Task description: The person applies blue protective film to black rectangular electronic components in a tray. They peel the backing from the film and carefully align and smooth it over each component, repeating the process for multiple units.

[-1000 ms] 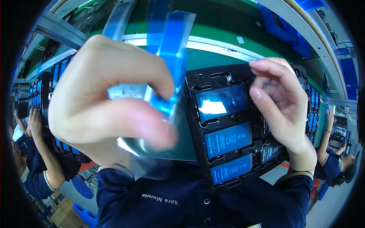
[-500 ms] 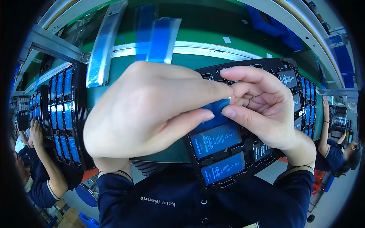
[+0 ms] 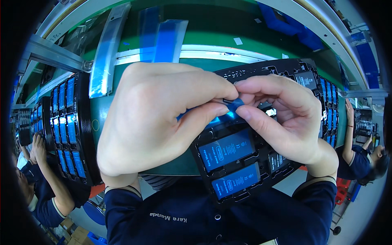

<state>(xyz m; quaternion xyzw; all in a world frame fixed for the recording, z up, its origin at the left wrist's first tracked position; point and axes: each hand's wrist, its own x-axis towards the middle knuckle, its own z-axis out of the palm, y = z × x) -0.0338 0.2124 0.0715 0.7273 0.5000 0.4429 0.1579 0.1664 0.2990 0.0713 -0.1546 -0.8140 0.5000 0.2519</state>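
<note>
My left hand [image 3: 159, 114] is closed in a pinch on a flat battery, mostly hidden behind my fingers, its blue face [image 3: 222, 119] showing below the thumb. My right hand [image 3: 281, 114] meets it fingertip to fingertip, pinching a bit of blue film [image 3: 236, 107] at the battery's end. Beneath both hands lies a black moulded tray [image 3: 261, 152], tilted toward my body. Two batteries with shiny blue faces, an upper one [image 3: 226, 150] and a lower one [image 3: 237, 179], sit in its left pockets. Dark grey batteries [image 3: 306, 81] lie in pockets on its right side.
Stacked black trays of blue batteries stand at left [image 3: 67, 130] and right [image 3: 330, 110]. Clear-and-blue film strips [image 3: 171, 41] lie across a white rail [image 3: 204, 53] beyond my hands. Co-workers' arms show at the left [image 3: 45, 159] and right [image 3: 349, 126] edges.
My fingertips have shifted slightly left and closer together. The held battery has tipped, so a dark edge shows between my left finger and thumb. My view has shifted a little.
</note>
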